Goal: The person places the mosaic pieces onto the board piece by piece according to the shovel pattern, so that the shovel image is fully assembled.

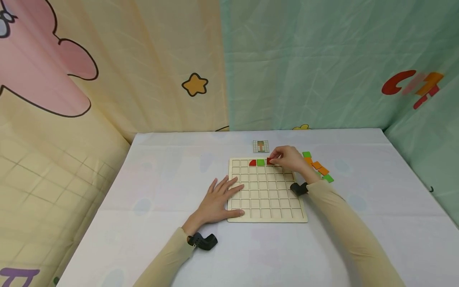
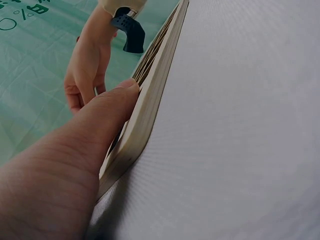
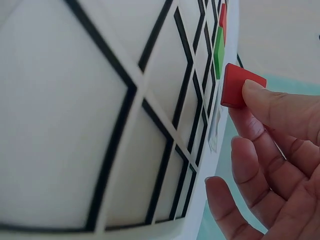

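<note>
A pale wooden grid board [image 1: 265, 195] lies flat on the table. In its far row sit a red rounded tile [image 1: 252, 163] and, beside it, a green square tile [image 1: 260, 162]. Between thumb and finger, my right hand [image 1: 289, 158] pinches a red tile [image 3: 234, 86] at that row, just right of the green one. My left hand [image 1: 215, 201] rests with spread, straight fingers on the board's left edge; its thumb [image 2: 112, 102] lies on the near left part of the frame. The underside of the pinched tile is hidden.
Loose orange tiles [image 1: 317, 165] and green tiles [image 1: 328, 178] lie right of the board, partly behind the right wrist. A small card with a gridded picture [image 1: 261, 146] lies beyond the board's far edge. Patterned curtains [image 1: 305, 63] hang behind the white table [image 1: 165, 171].
</note>
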Demonstrator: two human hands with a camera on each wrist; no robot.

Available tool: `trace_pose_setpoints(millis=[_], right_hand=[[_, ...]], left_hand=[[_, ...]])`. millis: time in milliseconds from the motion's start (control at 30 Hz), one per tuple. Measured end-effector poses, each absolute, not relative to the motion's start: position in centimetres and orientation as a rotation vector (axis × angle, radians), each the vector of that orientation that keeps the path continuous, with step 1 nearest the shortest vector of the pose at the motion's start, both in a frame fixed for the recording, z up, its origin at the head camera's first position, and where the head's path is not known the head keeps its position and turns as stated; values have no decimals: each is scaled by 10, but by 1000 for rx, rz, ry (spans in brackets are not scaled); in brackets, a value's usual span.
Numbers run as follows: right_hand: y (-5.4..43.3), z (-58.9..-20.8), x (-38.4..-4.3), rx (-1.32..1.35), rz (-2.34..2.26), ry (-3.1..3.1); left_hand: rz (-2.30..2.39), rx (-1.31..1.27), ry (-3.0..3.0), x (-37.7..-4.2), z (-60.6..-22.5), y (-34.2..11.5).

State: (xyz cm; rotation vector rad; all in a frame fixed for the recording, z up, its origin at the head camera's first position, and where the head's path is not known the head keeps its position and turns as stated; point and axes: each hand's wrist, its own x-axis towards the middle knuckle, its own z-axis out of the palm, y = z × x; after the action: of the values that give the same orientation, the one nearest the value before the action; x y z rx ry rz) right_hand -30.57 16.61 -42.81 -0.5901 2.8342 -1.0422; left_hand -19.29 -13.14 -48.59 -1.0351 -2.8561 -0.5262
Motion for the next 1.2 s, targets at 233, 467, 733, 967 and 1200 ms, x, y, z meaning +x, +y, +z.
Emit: trace_pose_setpoints(millis=[233,467,733,967,1200], right_hand=[[161,-429,-308,-572,-1014,2840],[159,-431,-310,-530,-999,2827],[158,-429,-312,-470,-977,2790],[156,-429,-315,-405,-957,2772],[156,-430,-317,-380,-954,2787]], left_hand=[[-508,-1034,-2868,-194,-487,-132],[-504,-1037,-2869,-195,-487,-132],[-501,-1029,-2874,-195,-487,-132],[-506,-1030,-2865,-195,-487,-132],[-507,-1030,-2857,-195,-487,-132]])
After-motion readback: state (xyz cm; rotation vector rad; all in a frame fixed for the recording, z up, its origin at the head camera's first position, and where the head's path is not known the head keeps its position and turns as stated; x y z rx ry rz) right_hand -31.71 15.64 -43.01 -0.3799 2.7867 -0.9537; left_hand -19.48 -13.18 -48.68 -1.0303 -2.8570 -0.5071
